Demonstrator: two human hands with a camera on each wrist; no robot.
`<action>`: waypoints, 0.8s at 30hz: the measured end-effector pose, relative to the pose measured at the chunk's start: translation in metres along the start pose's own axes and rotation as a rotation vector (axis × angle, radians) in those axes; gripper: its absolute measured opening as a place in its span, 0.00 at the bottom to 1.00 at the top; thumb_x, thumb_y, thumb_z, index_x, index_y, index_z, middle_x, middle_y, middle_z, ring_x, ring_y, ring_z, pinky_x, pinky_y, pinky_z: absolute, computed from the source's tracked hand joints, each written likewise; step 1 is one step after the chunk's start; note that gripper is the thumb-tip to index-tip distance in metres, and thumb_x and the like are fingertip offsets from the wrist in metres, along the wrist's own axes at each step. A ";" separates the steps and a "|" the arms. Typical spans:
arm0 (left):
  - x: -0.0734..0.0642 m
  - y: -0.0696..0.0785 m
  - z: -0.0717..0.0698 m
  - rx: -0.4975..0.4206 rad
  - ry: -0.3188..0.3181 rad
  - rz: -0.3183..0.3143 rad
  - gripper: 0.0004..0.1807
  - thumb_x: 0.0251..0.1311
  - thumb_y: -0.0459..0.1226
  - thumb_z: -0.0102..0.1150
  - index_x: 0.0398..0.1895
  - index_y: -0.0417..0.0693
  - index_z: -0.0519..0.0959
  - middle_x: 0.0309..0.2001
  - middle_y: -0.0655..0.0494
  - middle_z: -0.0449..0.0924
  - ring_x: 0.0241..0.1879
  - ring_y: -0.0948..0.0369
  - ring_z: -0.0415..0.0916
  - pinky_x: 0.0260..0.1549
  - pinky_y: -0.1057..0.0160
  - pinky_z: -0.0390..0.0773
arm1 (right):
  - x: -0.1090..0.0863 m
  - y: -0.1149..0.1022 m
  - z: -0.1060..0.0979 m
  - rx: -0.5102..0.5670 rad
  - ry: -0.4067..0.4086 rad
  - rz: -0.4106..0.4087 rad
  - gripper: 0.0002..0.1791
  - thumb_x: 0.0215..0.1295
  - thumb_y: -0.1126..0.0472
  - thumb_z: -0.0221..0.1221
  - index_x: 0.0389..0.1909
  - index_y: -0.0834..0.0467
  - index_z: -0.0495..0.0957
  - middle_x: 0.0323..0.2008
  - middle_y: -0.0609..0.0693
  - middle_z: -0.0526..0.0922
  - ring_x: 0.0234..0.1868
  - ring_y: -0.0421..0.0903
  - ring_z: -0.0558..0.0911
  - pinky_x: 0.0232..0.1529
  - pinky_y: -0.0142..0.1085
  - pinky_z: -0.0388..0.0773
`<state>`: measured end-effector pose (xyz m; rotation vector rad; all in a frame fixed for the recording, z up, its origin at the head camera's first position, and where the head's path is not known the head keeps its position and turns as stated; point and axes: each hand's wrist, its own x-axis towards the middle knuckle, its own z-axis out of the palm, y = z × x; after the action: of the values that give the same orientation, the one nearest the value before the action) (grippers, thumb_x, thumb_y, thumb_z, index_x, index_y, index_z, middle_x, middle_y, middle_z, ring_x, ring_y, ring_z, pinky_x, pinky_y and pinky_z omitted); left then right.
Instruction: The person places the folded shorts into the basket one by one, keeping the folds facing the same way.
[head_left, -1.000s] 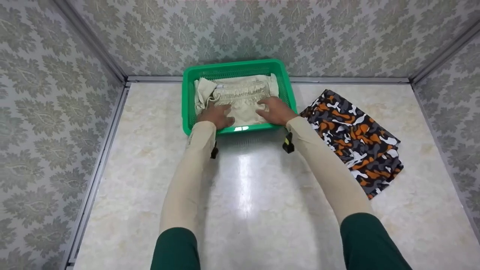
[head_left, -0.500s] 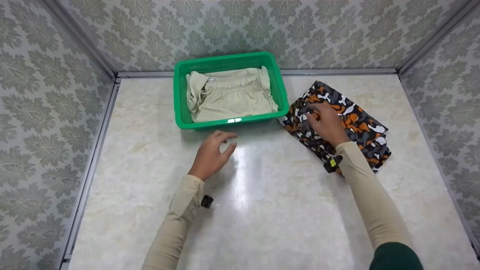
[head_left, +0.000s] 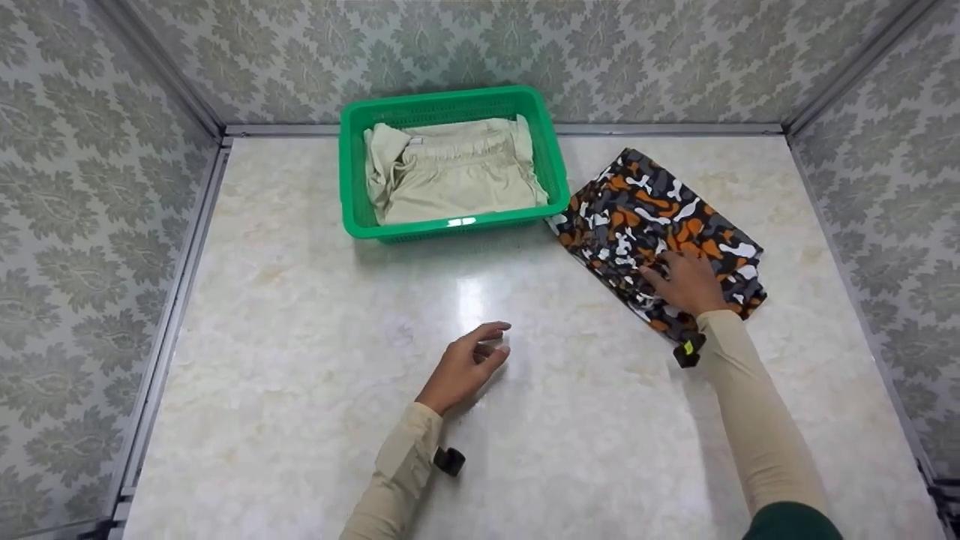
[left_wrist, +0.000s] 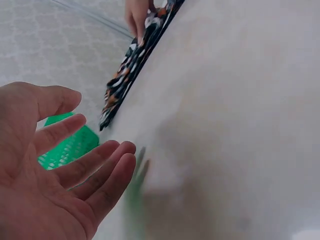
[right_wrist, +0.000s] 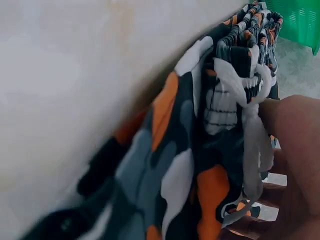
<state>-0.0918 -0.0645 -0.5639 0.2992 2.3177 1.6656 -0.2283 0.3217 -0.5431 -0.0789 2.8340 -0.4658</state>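
The patterned shorts (head_left: 630, 217) lie on the table (head_left: 337, 337), to the right of the green basket (head_left: 405, 227); their corner comes close to the basket, and I cannot tell if they touch. The right hand (head_left: 686, 281) rests on the shorts near their lower side, its fingers parted and a little bent. In the right wrist view the thumb tip and some fingertips are hidden behind the white cord (right_wrist: 254, 145) and the cloth, so I cannot tell if they pinch something. The left hand (head_left: 461, 371) is above the table, half open, fingers softly bent, with nothing in it. In the left wrist view its fingers cover much of the basket, and the shorts are seen only from the side, cut by the top edge. Beige clothing (head_left: 465, 187) lies in the basket; its lower folds are hard to make out. One second ago both hands were on this clothing. Half a second ago the left hand was just before the basket, and now it is farther away; the right hand was nearer to the basket, over the same shorts.
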 end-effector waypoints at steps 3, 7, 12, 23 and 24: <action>-0.001 -0.001 0.015 -0.041 -0.037 -0.015 0.24 0.74 0.44 0.56 0.70 0.50 0.73 0.63 0.45 0.77 0.53 0.55 0.81 0.55 0.53 0.78 | -0.003 -0.007 0.002 -0.035 -0.015 0.013 0.39 0.77 0.41 0.51 0.68 0.73 0.68 0.63 0.76 0.66 0.60 0.74 0.69 0.56 0.67 0.69; -0.002 -0.001 0.033 -0.073 -0.079 -0.031 0.23 0.74 0.44 0.57 0.69 0.49 0.73 0.63 0.45 0.77 0.54 0.56 0.81 0.55 0.55 0.78 | -0.009 -0.020 0.005 -0.068 -0.057 0.027 0.40 0.76 0.39 0.50 0.69 0.72 0.67 0.63 0.76 0.66 0.58 0.73 0.71 0.52 0.66 0.72; 0.000 0.006 0.048 -0.086 -0.096 -0.044 0.24 0.74 0.44 0.57 0.69 0.50 0.73 0.62 0.45 0.79 0.54 0.56 0.81 0.56 0.55 0.78 | -0.014 -0.039 0.005 -0.086 -0.114 0.012 0.43 0.75 0.35 0.48 0.69 0.70 0.68 0.67 0.76 0.64 0.58 0.73 0.73 0.53 0.67 0.72; 0.005 0.016 0.069 0.332 -0.128 0.227 0.23 0.72 0.44 0.59 0.68 0.54 0.74 0.71 0.48 0.67 0.68 0.50 0.65 0.65 0.49 0.69 | -0.030 -0.073 0.014 -0.034 -0.171 -0.004 0.38 0.76 0.39 0.49 0.63 0.72 0.74 0.61 0.73 0.73 0.53 0.67 0.78 0.49 0.58 0.77; 0.007 0.017 0.070 0.413 -0.115 0.281 0.22 0.72 0.44 0.59 0.68 0.55 0.75 0.71 0.47 0.66 0.70 0.49 0.63 0.65 0.47 0.68 | -0.031 -0.076 0.016 -0.020 -0.177 -0.009 0.37 0.76 0.39 0.49 0.60 0.72 0.76 0.56 0.71 0.77 0.47 0.64 0.80 0.44 0.55 0.78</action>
<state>-0.0745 0.0050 -0.5696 0.8147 2.6077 1.2168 -0.1932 0.2476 -0.5252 -0.1299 2.6663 -0.4111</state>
